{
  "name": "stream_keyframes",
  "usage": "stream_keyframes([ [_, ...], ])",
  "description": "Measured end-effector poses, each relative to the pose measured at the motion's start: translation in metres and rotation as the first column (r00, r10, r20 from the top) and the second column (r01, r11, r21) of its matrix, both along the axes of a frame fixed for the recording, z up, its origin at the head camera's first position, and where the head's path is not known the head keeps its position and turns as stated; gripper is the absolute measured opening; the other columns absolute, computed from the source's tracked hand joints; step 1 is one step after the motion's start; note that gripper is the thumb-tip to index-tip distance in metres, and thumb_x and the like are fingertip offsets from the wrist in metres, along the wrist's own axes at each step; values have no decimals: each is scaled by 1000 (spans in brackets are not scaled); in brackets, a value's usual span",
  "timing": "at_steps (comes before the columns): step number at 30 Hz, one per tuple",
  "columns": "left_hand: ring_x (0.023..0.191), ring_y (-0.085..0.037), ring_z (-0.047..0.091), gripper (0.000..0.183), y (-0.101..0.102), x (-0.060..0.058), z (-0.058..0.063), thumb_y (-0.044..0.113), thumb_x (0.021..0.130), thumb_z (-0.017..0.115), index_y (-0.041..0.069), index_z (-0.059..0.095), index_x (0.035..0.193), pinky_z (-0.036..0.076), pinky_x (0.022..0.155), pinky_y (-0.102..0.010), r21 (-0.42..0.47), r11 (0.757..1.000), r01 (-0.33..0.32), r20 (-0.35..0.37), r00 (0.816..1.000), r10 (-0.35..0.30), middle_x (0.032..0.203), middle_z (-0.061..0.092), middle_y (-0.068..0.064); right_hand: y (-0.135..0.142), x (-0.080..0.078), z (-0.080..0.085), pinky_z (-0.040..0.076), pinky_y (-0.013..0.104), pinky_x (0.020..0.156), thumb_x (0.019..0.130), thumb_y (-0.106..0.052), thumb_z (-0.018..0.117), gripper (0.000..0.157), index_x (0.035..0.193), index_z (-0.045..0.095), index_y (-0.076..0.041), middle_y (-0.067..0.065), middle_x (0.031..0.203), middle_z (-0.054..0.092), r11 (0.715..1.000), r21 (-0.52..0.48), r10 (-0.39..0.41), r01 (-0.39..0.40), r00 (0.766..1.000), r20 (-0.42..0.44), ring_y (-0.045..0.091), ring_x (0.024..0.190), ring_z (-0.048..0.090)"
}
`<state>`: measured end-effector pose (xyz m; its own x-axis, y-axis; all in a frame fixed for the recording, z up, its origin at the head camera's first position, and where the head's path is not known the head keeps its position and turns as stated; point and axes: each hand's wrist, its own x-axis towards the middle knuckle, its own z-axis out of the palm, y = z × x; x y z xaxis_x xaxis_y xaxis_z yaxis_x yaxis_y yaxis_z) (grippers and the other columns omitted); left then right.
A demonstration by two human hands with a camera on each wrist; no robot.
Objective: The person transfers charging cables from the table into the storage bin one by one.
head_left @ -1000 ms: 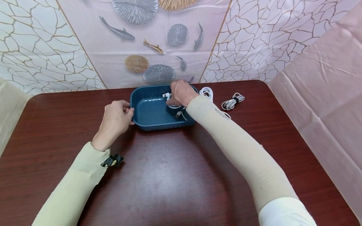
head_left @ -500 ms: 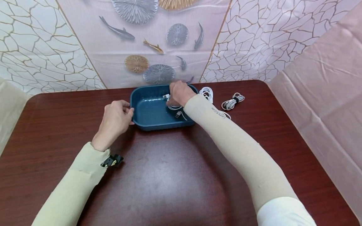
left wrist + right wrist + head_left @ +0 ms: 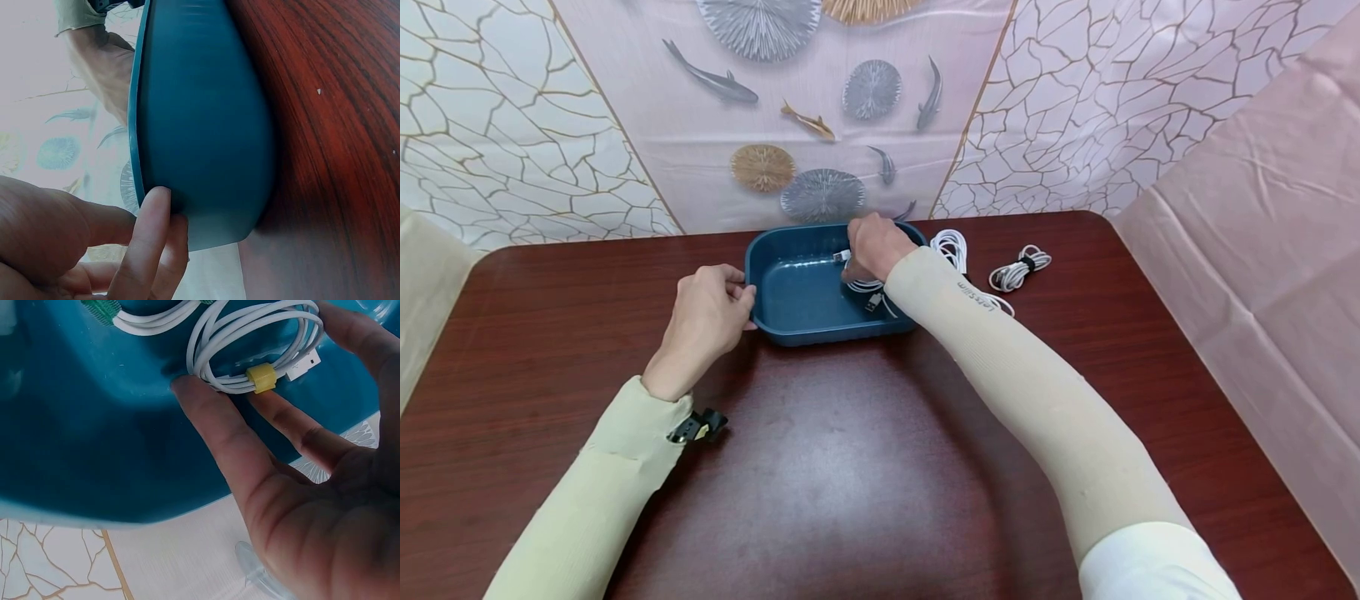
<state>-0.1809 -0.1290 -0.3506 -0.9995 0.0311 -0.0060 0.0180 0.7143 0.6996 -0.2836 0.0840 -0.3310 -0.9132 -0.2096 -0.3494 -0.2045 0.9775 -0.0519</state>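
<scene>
A deep blue plastic tray (image 3: 805,338) stands near the table's far edge. At its left end my left hand (image 3: 709,317) grips the rim, and the left wrist view has fingertips (image 3: 156,209) against the outer wall. My right hand (image 3: 880,247) reaches into the tray's right part. There it holds a coiled white USB cable (image 3: 232,384) with a yellow tie (image 3: 262,377) around it, thumb and fingers spread about the coil. Beside this coil lies another white cable (image 3: 156,324) with green ties. A USB plug (image 3: 873,302) shows below the right hand.
Right of the tray, on the dark wood table (image 3: 820,467), lie a white cable coil (image 3: 950,243), partly behind my wrist, and a coil (image 3: 1019,268) with a black tie. A patterned cloth (image 3: 865,150) rises close behind the tray.
My right forearm has shifted slightly left, while that hand stays at the cable coil in the tray. The left hand and the tray have kept their places.
</scene>
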Motion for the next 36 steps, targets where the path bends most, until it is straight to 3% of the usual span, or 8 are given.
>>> stream_keyframes([
  [6,66,-19,75,33,1,1,1,14,103,58,-10,63,125,64,68,-32,3,1000,0,8,1000,-1,93,71,-21,0,0,0,61,37,91,91,-38,76,45,121,62,-8,7,110,68,1000,-8,2,-2,1000,7,18,94,67],
  [21,63,-15,74,32,1,0,0,13,102,59,-10,64,124,63,63,-28,3,1000,6,-12,1000,-6,92,71,-21,1,1,0,61,38,93,91,-38,77,52,127,59,-6,9,115,67,1000,-3,18,-18,1000,-11,19,97,68],
  [36,64,-17,75,32,0,0,-1,13,102,59,-11,64,124,63,64,-30,6,1000,7,-21,1000,-7,93,72,-22,6,4,1,61,37,87,89,-38,79,43,113,62,-7,7,103,67,999,-48,16,-17,1000,-23,19,91,67],
])
